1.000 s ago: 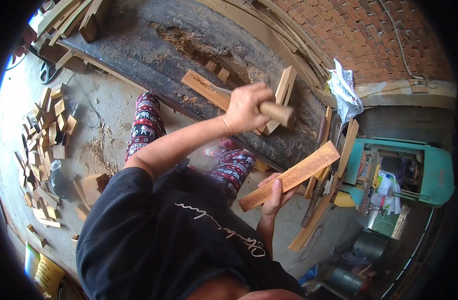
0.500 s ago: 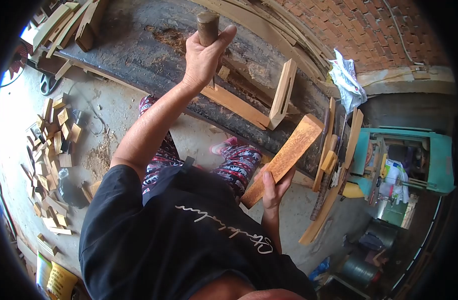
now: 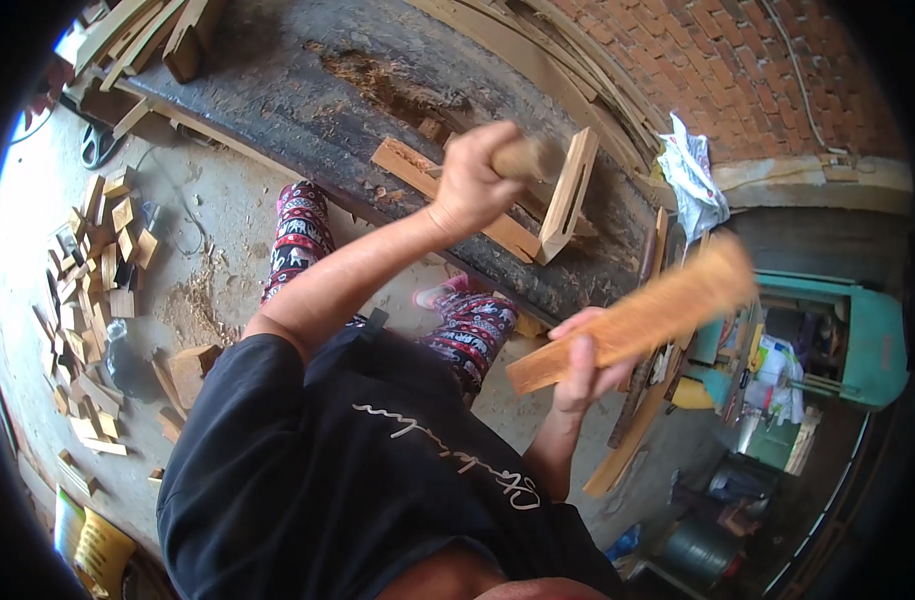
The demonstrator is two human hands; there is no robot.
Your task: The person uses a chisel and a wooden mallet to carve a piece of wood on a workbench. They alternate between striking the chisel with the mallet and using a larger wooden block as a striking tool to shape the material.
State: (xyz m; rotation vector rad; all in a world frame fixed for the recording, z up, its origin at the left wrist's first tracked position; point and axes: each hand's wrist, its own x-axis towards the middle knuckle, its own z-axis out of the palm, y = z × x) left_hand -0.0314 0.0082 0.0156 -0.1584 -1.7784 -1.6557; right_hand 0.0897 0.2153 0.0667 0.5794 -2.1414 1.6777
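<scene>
My left hand (image 3: 475, 180) is wrapped round the thick wooden handle of a chisel (image 3: 526, 158), which leans to the right above the bench. The blade is mostly hidden by the hand. Under that forearm lies a long wooden bar (image 3: 403, 165) with a rough cut near its left end. A slotted wooden piece (image 3: 568, 200) stands across the bar's right end. My right hand (image 3: 583, 375) grips a heavy wooden block (image 3: 643, 315) used as a mallet, raised at the right and blurred at its far end.
The dark, worn bench (image 3: 268, 90) carries wood chips and boards. Several offcuts (image 3: 98, 250) lie piled on the floor at left. A white plastic bag (image 3: 690, 175) hangs by the brick wall (image 3: 718, 80). A green machine (image 3: 873, 340) stands at right.
My left hand has moved right and tipped the chisel from upright to leaning right, uncovering the bar's left end. My right hand has swung the wooden block up and to the right.
</scene>
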